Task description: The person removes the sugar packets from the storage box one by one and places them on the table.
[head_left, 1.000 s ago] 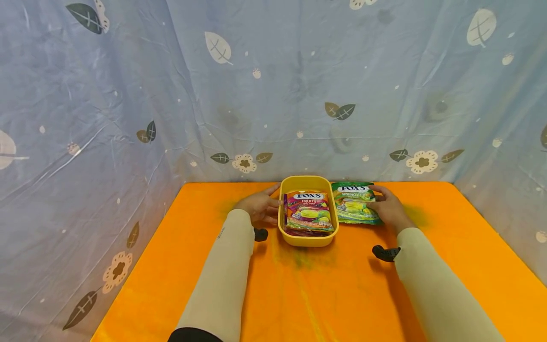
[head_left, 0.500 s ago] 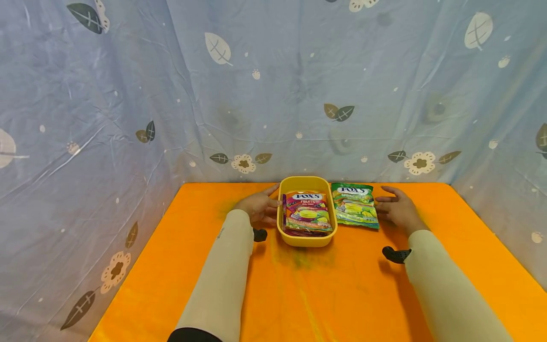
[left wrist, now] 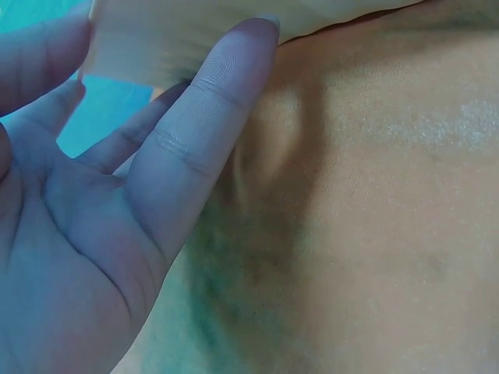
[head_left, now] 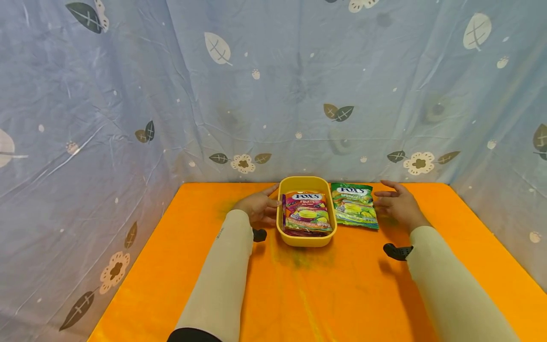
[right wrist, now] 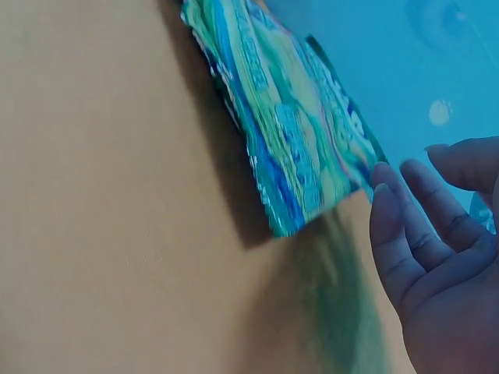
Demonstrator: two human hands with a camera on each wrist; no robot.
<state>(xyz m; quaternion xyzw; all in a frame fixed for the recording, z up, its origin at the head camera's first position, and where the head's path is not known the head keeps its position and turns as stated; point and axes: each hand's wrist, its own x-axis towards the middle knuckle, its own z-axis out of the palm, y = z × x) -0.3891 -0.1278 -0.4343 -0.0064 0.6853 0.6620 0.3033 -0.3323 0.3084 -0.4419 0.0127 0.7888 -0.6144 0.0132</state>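
Observation:
A yellow rectangular tub (head_left: 308, 241) sits near the table's back edge, holding red candy bags; the top one (head_left: 307, 209) reads FOX'S Fruits. My left hand (head_left: 258, 207) is at the tub's left side, its extended fingers touching the wall. In the left wrist view, the thumb (left wrist: 207, 132) lies straight along the tub wall (left wrist: 148, 39). A green FOX'S candy bag (head_left: 354, 205) lies flat on the table to the tub's right. Just right of that bag is my right hand (head_left: 399, 205), fingers spread and holding nothing. The right wrist view shows its loose fingertips (right wrist: 382, 195) close to the bag's edge.
An orange cloth (head_left: 307, 294) with faint dark smudges covers the table. Behind the tub and at both sides hangs a blue-grey curtain (head_left: 273, 114) with leaf and flower prints. A black strap piece (head_left: 397, 251) sticks out from the right wrist.
My right hand has let go of the green candy bag and moved a little to the right of it. The left hand and tub have stayed in place.

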